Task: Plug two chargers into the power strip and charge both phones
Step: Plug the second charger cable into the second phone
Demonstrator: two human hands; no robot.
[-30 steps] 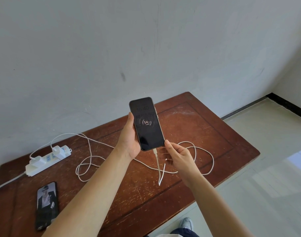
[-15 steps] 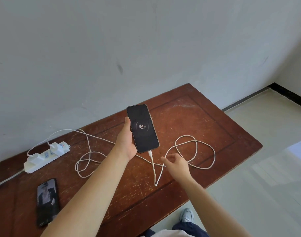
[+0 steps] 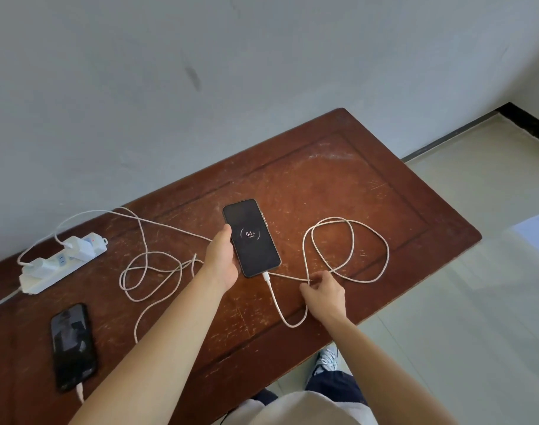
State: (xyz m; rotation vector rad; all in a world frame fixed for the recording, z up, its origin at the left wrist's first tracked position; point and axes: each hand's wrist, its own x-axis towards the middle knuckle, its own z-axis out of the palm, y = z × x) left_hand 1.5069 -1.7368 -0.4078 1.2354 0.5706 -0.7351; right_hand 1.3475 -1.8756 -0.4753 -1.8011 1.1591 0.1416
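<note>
My left hand (image 3: 220, 262) grips a black phone (image 3: 252, 237) low over the brown table (image 3: 369, 179); its screen shows a charging ring with 54. A white cable (image 3: 351, 250) is plugged into the phone's bottom and loops to the right. My right hand (image 3: 324, 294) pinches that cable where the loops cross. A second black phone (image 3: 72, 346) lies at the table's front left with a cable in its bottom end. A white power strip (image 3: 62, 265) at the back left carries two white chargers (image 3: 78, 246).
A grey wall stands right behind the table. Loose cable coils (image 3: 148, 274) lie between the power strip and my left arm. Pale tiled floor (image 3: 461, 302) spreads to the right, and my shoe (image 3: 326, 360) shows below the table's front edge.
My left hand has lowered the phone toward the table. My right hand left the plug end, moved down to the right and closed on the cable loops.
</note>
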